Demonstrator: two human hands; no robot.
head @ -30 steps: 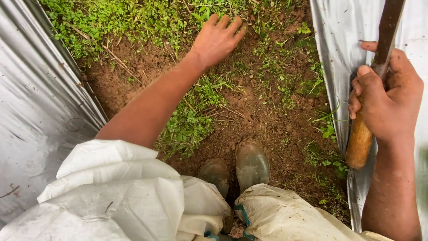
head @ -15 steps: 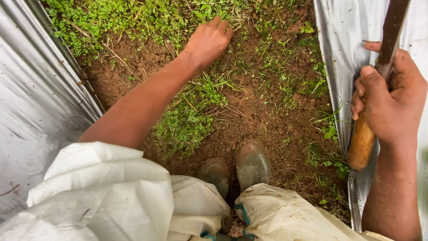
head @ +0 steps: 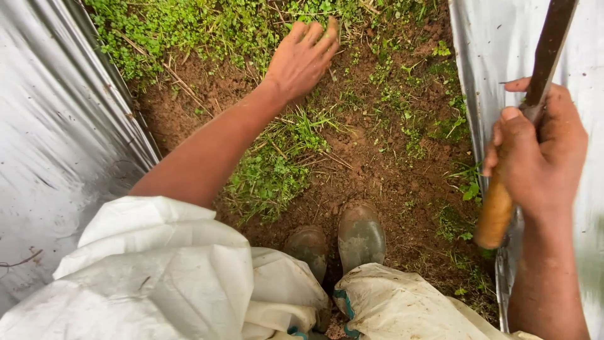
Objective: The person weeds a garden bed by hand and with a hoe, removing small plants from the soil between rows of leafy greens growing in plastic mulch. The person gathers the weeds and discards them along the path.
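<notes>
Uncurling from its loose fist, the left hand [head: 304,58] is spreading flat over the weeds [head: 251,28] on the soil [head: 371,164], while the right hand [head: 541,151] is staying clamped around the wooden-handled tool [head: 503,201].

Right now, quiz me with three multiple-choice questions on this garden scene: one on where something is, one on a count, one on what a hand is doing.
1. Where is the left hand?
A. on the weeds at the top of the soil strip
B. on a boot
C. on the plastic sheet at left

2. How many boots show?
A. one
B. two
C. four

3. What is the right hand doing?
A. hanging empty
B. gripping a tool with a wooden handle
C. pressing flat on the soil

Answers:
1. A, its fingers spread over the green plants, away from the sheet.
2. B, two muddy toes stand side by side on the soil.
3. B, its fingers wrap the handle where the dark blade starts.
</notes>
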